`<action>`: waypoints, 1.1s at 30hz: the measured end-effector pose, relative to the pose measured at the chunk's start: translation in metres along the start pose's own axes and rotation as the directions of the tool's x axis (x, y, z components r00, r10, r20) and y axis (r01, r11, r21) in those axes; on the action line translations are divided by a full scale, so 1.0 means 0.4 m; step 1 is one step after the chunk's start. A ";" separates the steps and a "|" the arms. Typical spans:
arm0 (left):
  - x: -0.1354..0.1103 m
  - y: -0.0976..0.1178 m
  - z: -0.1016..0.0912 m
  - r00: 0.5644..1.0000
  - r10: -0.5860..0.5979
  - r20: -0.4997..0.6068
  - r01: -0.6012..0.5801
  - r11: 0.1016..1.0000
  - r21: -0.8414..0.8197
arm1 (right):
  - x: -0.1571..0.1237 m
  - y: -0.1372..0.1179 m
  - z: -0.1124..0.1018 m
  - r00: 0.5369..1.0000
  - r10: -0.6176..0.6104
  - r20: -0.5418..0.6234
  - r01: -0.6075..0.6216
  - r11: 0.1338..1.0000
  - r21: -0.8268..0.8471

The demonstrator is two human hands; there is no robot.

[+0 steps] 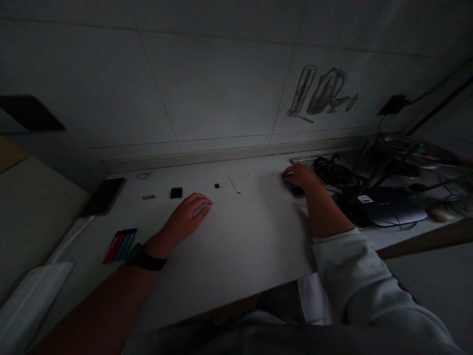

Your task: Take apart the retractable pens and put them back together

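Observation:
My left hand rests on the white table, its fingers loosely curved, thumb apart from them and nothing held. Left of it sit a small black ribbed block and a row of small greyish pieces. Beyond its fingertips are a tiny black square piece and several thin white sticks. On the table's right side, my right hand has its fingers closed around something small and dark, mostly hidden. Just below those fingers lie blue pieces with black ends, partly covered by the hand.
Several red and blue flat pieces with black ends lie beside my left wrist. A dark phone-like slab and a thin loop are at the back left. Dark pans, cables and a dark rounded case crowd the right. A tiled wall bounds the back.

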State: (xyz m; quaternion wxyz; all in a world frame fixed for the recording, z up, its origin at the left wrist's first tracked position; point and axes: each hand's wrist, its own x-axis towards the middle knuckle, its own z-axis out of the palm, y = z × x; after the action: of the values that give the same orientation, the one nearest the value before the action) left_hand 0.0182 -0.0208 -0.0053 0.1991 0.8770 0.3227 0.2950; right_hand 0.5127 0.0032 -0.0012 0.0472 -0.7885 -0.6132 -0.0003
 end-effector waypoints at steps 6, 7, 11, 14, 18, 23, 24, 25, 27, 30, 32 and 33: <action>0.000 -0.003 0.001 1.000 0.006 0.013 -0.006 1.000 0.001 | 0.006 -0.002 0.003 1.000 0.006 0.002 -0.006 1.000 -0.014; 0.000 -0.004 0.001 1.000 0.005 0.015 -0.005 1.000 0.002 | 0.007 -0.002 0.003 1.000 0.005 0.004 -0.005 1.000 -0.013; 0.000 -0.005 0.001 1.000 0.013 0.018 -0.013 1.000 -0.008 | 0.009 0.002 0.003 1.000 -0.005 0.008 0.005 1.000 -0.013; 0.000 -0.006 0.002 1.000 0.019 0.010 -0.019 1.000 -0.014 | 0.008 0.008 0.001 1.000 -0.009 -0.002 0.009 1.000 -0.011; 0.001 -0.008 0.003 1.000 0.022 0.013 -0.022 1.000 -0.012 | 0.007 0.017 -0.002 0.999 -0.019 -0.029 0.019 1.000 -0.013; 0.000 -0.010 0.003 1.000 0.015 0.020 -0.015 1.000 -0.008 | 0.002 0.020 -0.006 1.000 -0.027 0.004 0.027 0.999 -0.026; 0.000 -0.009 0.003 1.000 0.011 0.024 -0.011 1.000 -0.007 | 0.001 0.019 -0.007 1.000 -0.031 0.006 0.031 0.999 -0.023; 0.000 -0.008 0.002 1.000 0.010 0.026 -0.010 1.000 -0.007 | 0.001 0.018 -0.008 0.999 -0.034 0.006 0.034 0.999 -0.021; 0.000 -0.006 0.001 1.000 0.008 0.028 -0.007 1.000 -0.009 | 0.000 0.016 -0.009 0.999 -0.041 0.010 0.041 0.999 -0.026; 0.000 -0.003 -0.001 1.000 0.009 0.027 -0.009 1.000 -0.009 | 0.000 0.013 -0.011 0.999 -0.046 0.024 0.047 0.998 -0.036; 0.001 -0.003 -0.001 1.000 0.013 0.026 -0.013 1.000 -0.011 | 0.000 0.012 -0.011 0.999 -0.040 0.025 0.040 0.999 -0.032; 0.001 -0.003 -0.001 1.000 0.016 0.024 -0.016 1.000 -0.012 | -0.001 0.012 -0.011 0.999 -0.035 0.022 0.035 0.999 -0.027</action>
State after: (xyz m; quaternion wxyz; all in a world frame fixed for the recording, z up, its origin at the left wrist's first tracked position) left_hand 0.0176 -0.0197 -0.0054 0.2057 0.8819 0.3117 0.2878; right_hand 0.5175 0.0014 0.0030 0.0299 -0.7783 -0.6272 -0.0011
